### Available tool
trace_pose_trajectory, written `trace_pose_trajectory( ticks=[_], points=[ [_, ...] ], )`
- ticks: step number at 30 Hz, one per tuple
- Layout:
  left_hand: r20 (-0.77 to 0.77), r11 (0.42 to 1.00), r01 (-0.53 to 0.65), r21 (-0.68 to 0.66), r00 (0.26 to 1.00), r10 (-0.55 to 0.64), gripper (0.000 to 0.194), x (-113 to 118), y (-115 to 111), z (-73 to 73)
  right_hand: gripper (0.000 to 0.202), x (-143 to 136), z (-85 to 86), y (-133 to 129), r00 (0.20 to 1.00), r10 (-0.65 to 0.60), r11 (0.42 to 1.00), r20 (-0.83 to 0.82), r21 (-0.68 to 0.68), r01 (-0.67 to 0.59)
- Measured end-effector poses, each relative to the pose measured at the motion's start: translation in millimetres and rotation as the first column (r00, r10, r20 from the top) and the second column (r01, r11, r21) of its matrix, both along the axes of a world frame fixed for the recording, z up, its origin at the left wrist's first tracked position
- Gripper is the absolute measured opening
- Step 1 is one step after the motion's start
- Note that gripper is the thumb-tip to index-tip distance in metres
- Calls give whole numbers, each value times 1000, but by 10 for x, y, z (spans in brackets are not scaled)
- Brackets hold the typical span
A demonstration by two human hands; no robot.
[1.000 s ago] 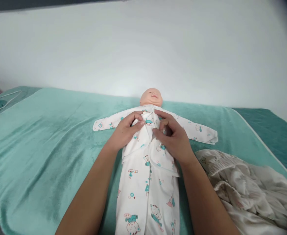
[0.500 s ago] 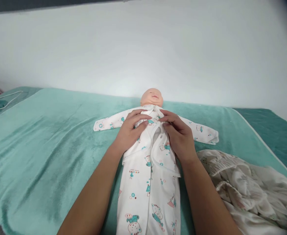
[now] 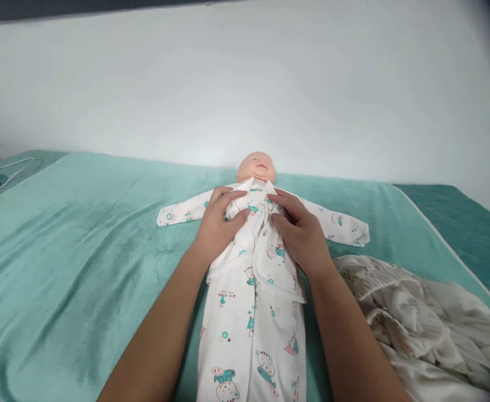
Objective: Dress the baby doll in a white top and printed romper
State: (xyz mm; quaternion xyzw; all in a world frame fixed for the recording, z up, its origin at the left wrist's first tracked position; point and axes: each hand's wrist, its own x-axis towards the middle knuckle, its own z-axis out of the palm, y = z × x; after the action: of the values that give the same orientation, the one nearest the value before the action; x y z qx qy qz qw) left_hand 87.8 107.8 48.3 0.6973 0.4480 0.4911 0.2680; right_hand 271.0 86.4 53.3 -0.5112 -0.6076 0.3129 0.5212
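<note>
A baby doll [image 3: 256, 167] lies on its back with its head toward the wall, dressed in a white printed jacket [image 3: 274, 254] and matching trousers [image 3: 228, 335]. Both sleeves stretch out sideways. My left hand [image 3: 222, 226] grips the jacket's front edge on the left side of the chest, thumb and fingers on the cloth. On the other front edge, my right hand [image 3: 301, 229] has its fingers closed. Between my hands the two edges stand apart at the collar, and a printed layer shows beneath.
Crumpled pale cloth [image 3: 421, 324] lies at the right beside my forearm. A teal blanket [image 3: 81, 251] covers the surface, with a darker teal cover at the right. A white wire hanger [image 3: 8, 180] is at the far left. The wall [image 3: 245, 84] rises behind.
The jacket's collar edges have parted and lifted, showing more of the layer beneath. My hands have moved slightly apart at the fingertips. The view has shifted a little.
</note>
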Motion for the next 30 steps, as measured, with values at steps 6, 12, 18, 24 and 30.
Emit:
trace_pose_trajectory(
  ticks=[6, 12, 18, 24, 30],
  points=[
    [5, 1000, 7, 7, 1000, -7, 29, -10, 17, -19, 13, -20, -24, 4, 998, -23, 1000, -52, -1, 23],
    [23, 1000, 19, -1, 1000, -19, 27, -12, 14, -23, 21, -2, -21, 16, 995, -98, 992, -28, -88, 95],
    [26, 1000, 12, 2, 1000, -12, 26, -14, 21, -27, 14, 48, -66, 58, 978, -139, 986, -154, -111, 122],
    [41, 1000, 10, -4, 999, -10, 26, -10, 14, -25, 29, 76, -75, 57, 959, -106, 987, -265, -149, 68],
    [22, 999, -34, 0, 999, 34, 31, -35, 7, -10, 46, 101, -50, 42, 890, -164, 962, -424, -270, 49]
  ],
)
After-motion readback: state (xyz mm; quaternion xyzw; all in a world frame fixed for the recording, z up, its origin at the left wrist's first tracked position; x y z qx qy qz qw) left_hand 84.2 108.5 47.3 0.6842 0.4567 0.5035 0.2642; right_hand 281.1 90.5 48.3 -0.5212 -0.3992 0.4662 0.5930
